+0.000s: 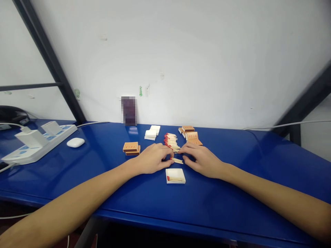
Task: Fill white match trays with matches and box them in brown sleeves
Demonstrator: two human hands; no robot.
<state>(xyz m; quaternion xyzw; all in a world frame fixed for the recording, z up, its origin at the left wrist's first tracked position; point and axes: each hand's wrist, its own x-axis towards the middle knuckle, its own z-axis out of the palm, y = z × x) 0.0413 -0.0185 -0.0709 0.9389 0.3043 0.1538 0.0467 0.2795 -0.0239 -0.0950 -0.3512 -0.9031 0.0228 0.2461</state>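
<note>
My left hand (156, 157) has its thumb and curled fingers closed around the red-headed end of a few wooden matches (177, 161). Opposite it, my right hand (200, 159) is bent with thumb and fingers apart, its fingertips close to the plain ends of the matches. Just beyond both hands lies a long pile of matches (170, 140), red heads to the left. In front of the hands sits a white matchbox tray (178, 172) with several matches along its near side.
Two orange matchboxes (130, 147) are stacked at left. White trays (150, 134) lie behind, and orange matchbox sleeves (192, 136) at right. A phone-like dark object (129, 112), pixelated, leans on the wall. A white earbud case (75, 142) and a power strip (62, 132) stand far left on the blue table (232, 206).
</note>
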